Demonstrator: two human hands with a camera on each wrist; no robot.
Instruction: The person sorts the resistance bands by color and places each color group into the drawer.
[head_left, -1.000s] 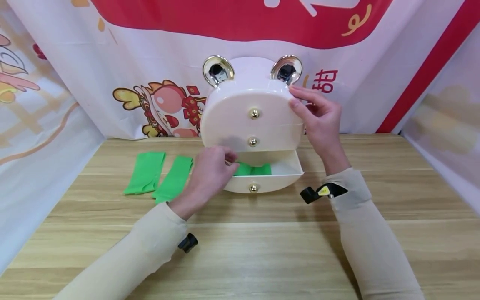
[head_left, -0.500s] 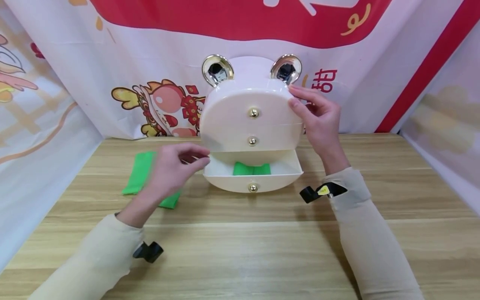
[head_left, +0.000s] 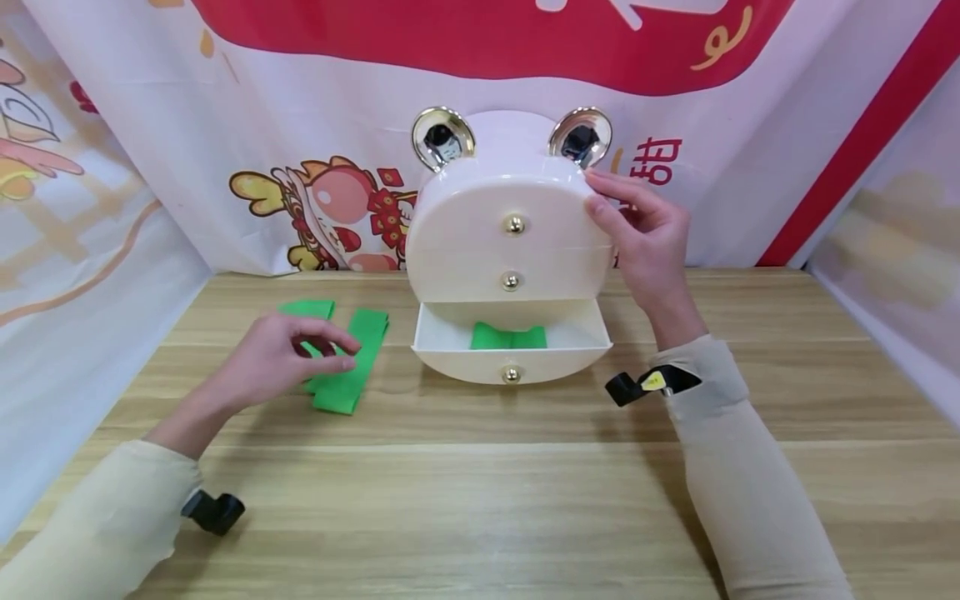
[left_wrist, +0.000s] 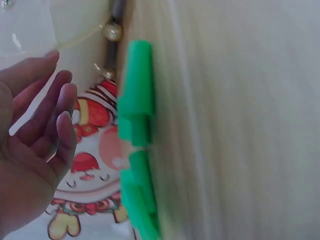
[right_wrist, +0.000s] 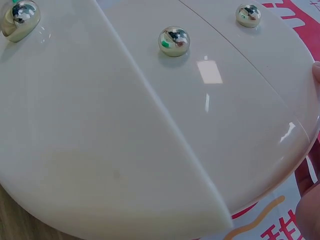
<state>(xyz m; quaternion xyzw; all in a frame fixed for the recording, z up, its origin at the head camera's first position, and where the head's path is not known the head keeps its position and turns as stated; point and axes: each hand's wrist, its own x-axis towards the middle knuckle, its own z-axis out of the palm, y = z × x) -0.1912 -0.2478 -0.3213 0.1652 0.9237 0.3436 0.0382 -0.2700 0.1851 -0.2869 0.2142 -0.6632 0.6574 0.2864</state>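
A white tabletop drawer box (head_left: 461, 242) with round gold knobs and two mirror-like round ears stands at the back of the table. Its bottom drawer (head_left: 573, 329) is pulled out and has a folded green cloth (head_left: 510, 337) inside. Two more folded green cloths lie to the left: the nearer-to-box cloth (head_left: 360, 358) and the outer cloth (head_left: 311, 308), partly hidden by my left hand (head_left: 273, 362). That hand hovers beside them with loosely bent fingers, holding nothing. My right hand (head_left: 648, 242) grips the box's upper right edge between thumb and fingers.
The wooden table (head_left: 480, 508) reaches to a printed white and red cloth backdrop (head_left: 315, 92) behind the box. More printed cloth hangs at both sides. A small black wrist camera (head_left: 213, 510) sits on the left sleeve.
My left hand has drawn back from the drawer, moving left to the green cloths on the table. The cloth stays in the drawer. My right hand keeps its place on the box.
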